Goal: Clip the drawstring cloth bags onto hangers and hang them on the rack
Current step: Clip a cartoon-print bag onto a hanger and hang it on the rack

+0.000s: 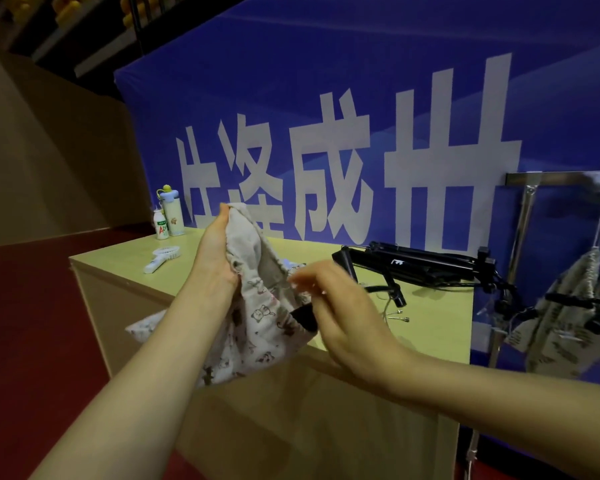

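Observation:
My left hand (215, 251) grips the top edge of a pale printed drawstring cloth bag (257, 327) and holds it up in front of the table. My right hand (340, 306) is blurred at the bag's right edge, where a black hanger clip (303, 318) shows; its fingers look extended, and I cannot tell whether they pinch anything. A pile of black clip hangers (416, 263) lies on the yellow table (440, 327). At the right, several grey patterned bags (565, 306) hang on hangers from the metal rack (551, 178).
Two bottles (168, 216) stand at the table's far left corner, with a small white hand fan (161, 258) lying near them. A blue banner (361, 116) with large white characters fills the background. Red floor lies to the left of the table.

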The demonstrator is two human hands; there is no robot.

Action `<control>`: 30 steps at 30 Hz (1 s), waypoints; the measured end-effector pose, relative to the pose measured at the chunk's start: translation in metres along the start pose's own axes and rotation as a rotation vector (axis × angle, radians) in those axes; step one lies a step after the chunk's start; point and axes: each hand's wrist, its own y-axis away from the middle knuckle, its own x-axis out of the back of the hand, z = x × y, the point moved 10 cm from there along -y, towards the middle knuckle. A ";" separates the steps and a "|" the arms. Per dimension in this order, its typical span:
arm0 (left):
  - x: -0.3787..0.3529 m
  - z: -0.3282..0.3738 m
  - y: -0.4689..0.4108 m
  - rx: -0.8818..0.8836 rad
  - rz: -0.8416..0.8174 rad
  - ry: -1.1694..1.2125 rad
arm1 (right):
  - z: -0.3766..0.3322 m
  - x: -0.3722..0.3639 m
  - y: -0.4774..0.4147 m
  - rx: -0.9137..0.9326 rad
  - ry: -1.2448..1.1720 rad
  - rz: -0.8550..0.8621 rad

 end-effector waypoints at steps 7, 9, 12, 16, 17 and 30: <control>-0.010 0.003 0.005 0.004 -0.022 0.070 | 0.063 0.000 -0.061 -0.321 0.346 -0.346; -0.005 -0.001 0.003 0.014 -0.036 -0.048 | 0.077 -0.025 -0.059 -0.337 0.434 -0.592; -0.003 -0.005 0.004 0.024 -0.031 -0.278 | 0.086 -0.055 -0.049 -0.337 0.436 -0.770; -0.010 -0.009 0.006 0.065 -0.055 -0.072 | 0.081 -0.059 -0.047 -0.369 0.261 -0.799; -0.010 -0.010 0.006 0.080 -0.068 0.007 | 0.080 -0.055 -0.048 -0.409 0.166 -0.784; -0.037 -0.009 0.008 0.140 -0.155 -0.099 | 0.012 0.017 -0.065 -0.515 -0.727 -0.635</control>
